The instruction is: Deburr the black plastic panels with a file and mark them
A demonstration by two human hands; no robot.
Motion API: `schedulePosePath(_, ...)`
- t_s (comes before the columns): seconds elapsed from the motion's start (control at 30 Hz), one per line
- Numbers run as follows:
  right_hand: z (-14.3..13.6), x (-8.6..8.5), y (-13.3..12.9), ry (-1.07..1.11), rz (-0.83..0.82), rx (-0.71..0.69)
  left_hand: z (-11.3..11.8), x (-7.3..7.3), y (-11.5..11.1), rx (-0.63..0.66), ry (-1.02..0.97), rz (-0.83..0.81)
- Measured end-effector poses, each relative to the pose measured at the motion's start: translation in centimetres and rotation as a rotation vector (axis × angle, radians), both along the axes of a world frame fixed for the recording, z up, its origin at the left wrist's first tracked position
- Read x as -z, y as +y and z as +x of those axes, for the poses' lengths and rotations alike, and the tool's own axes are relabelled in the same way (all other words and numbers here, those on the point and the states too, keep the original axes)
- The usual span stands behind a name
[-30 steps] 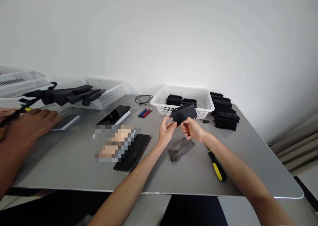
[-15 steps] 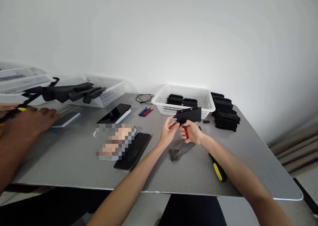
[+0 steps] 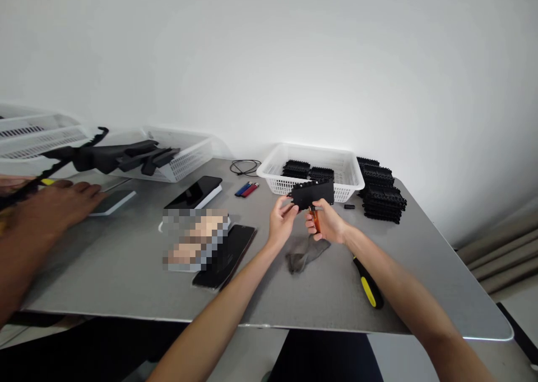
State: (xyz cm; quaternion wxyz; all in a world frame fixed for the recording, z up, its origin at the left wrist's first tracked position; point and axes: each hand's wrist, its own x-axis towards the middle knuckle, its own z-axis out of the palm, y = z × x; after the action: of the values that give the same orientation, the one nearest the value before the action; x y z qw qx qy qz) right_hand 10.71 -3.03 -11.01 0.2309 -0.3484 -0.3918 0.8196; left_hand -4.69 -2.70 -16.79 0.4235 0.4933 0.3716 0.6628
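A person's two bare hands work above a gray metal bench (image 3: 441, 301), raised between its front edge and the white basket (image 3: 346, 194) near its back edge. The left hand (image 3: 281, 222) has thumb and fingers clamped on the left end of a black panel (image 3: 313, 194), apparently gripped there to leave most of the broad face uncovered. The right hand (image 3: 331, 223) has its fingers closed around an orange lighter (image 3: 316, 223), thumb close to the top, a grip that seems chosen to keep the lighter's head free just under the panel's lower edge; whether the two touch, or any flame burns, cannot be told.

The panel's long axis runs left to right, roughly along the bench's front edge, its right end tipped slightly higher. Its toothed edge faces up and its flat face looks toward the wearer. The lighter stands nearly upright, head leaning a little left.

Similar toothed parts (image 3: 296, 168) lie in the basket, and a stack (image 3: 383, 204) rises near the back right corner, probably piled flat for steadiness. A gray cloth (image 3: 306, 253) and a yellow-and-black handle (image 3: 369, 285) lie nearer the front edge. Toward the left edge, a co-worker's hand (image 3: 63, 209) is at work.
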Motion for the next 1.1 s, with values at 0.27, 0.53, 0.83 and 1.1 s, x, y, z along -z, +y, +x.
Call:
schedulePosePath(0.27,0.9,0.1,1.1,-0.079,-0.008,0.170,-0.6,0.6,0.4,-0.113,-0.009,0.006)
schedulePosePath(0.53,0.9,0.1,1.2,-0.126,-0.039,0.199,-0.5,0.1,0.0,-0.117,0.000,0.003)
schedulePosePath(0.83,0.8,0.4,1.4,-0.120,-0.011,0.213,-0.6,0.0,0.0,-0.119,0.006,0.007)
schedulePosePath(1.1,0.9,-0.6,0.9,-0.041,0.089,0.173,-0.8,0.4,0.3,-0.155,-0.017,-0.013)
